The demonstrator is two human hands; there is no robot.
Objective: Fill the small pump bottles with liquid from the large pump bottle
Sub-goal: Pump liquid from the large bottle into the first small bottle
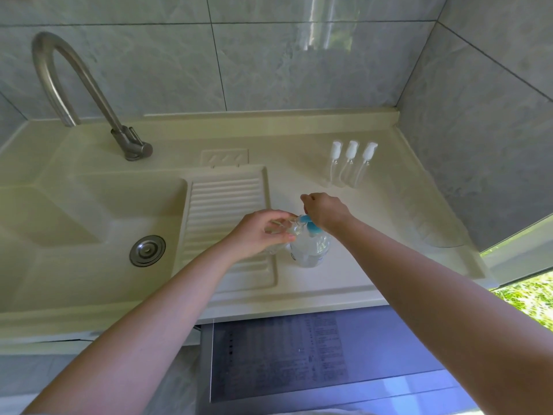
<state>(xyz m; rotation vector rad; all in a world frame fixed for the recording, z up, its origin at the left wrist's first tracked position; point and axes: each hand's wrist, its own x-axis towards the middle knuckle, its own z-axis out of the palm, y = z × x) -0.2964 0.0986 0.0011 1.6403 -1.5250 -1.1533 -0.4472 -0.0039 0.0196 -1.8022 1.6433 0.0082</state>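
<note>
Large pump bottle [311,247] standing upright on cream tabletop [344,277], blue pump [311,227] pointing left; right hand [324,212] pressing pump; left hand [258,235] clasping small clear bottle [276,248] at spout; three small pump bottles [351,164] standing behind; sink [89,217] at left.

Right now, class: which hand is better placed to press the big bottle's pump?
Right. The right hand sits over the blue pump; the left hand holds a small clear bottle at its spout.
</note>
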